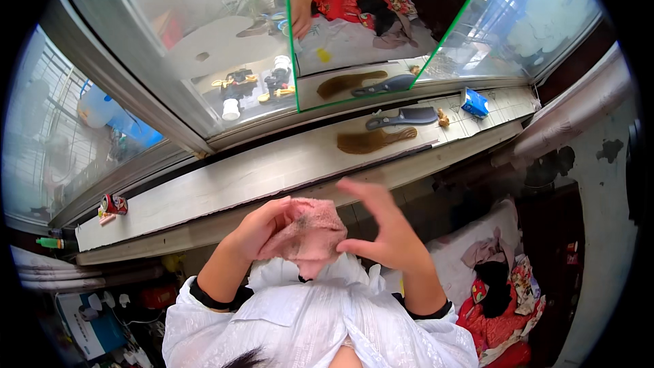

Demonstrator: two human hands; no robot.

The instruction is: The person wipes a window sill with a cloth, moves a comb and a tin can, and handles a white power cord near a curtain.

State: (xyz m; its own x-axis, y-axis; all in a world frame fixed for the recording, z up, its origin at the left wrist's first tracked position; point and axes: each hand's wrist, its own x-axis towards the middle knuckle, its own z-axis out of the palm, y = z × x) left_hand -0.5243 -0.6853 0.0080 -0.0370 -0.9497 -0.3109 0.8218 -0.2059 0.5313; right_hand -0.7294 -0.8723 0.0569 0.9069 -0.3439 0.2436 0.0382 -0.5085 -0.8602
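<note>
A pink fleecy cloth with a dark smudge hangs bunched in front of my chest, above the front of my white shirt. My left hand grips its left side, the fingers partly hidden by the folds. Beside its right edge is my right hand, slightly blurred, fingers spread wide and thumb at the cloth's edge; whether the thumb touches it I cannot tell. Beyond the hands, on the white sill, lie a brown wooden comb and a dark grey handled comb.
A green-edged mirror leans against the window behind the combs. Right on the sill are a small brown object and a blue box; far left stands a red can. A bed with rumpled red bedding is at right.
</note>
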